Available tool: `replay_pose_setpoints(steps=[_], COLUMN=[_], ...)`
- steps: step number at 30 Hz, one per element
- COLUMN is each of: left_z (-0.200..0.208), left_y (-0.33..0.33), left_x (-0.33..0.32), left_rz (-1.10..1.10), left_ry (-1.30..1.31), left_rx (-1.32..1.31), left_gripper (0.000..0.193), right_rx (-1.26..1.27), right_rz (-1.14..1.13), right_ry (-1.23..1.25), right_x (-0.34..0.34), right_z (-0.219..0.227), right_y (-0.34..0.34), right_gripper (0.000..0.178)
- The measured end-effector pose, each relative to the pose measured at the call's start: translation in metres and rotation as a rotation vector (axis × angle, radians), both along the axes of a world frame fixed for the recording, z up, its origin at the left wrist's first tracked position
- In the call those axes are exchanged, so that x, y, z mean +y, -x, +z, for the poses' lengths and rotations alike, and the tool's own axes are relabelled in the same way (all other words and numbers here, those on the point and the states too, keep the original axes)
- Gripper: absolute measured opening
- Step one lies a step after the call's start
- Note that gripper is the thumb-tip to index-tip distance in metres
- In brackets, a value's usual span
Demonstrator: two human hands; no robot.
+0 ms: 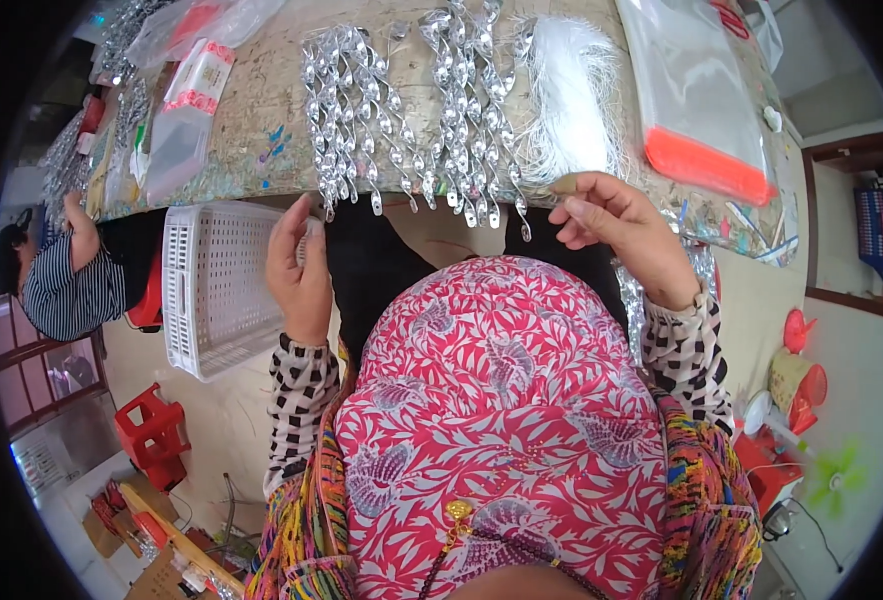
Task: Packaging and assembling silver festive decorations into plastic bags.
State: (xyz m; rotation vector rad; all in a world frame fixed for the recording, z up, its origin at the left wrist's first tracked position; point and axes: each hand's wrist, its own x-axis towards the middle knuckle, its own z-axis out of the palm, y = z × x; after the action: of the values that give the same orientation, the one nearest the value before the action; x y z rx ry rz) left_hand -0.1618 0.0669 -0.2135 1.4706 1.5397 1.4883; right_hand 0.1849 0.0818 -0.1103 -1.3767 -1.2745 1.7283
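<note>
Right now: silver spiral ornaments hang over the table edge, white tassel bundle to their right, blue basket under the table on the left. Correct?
Not quite: the head view shows a white perforated plastic basket, not a blue one, under the table on the left. The rest stands: the silver spiral ornaments hang over the table edge, with the white tassel bundle to their right.

Left hand [300,262]'s small object, perhaps hidden.
</note>
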Motion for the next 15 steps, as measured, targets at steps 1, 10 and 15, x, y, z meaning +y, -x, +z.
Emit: replay_pose_setpoints(steps=[1,10,15], left_z=[0.008,0.045,0.023], left_y=[-0.008,-0.091,-0.087], left_x=[0.003,0.033,0.001], left_rz=[-0.041,-0.422,-0.375], left_ry=[-0.020,0.053,0.205], left_rx=[-0.049,-0.003,-0.138], left_gripper=[0.031,0.025,0.023], right_rx=[-0.013,-0.527,-0.851], right_rz=[-0.007,-0.014,0.264], right_ry=[-0.008,-0.581,-0.557], right_x=[0.004,0.039,0.002], right_z=[0.002,-0.027,-0.017], right_y=[0.001,0.005,-0.008], right_gripper=[0.028,0.025,0.028])
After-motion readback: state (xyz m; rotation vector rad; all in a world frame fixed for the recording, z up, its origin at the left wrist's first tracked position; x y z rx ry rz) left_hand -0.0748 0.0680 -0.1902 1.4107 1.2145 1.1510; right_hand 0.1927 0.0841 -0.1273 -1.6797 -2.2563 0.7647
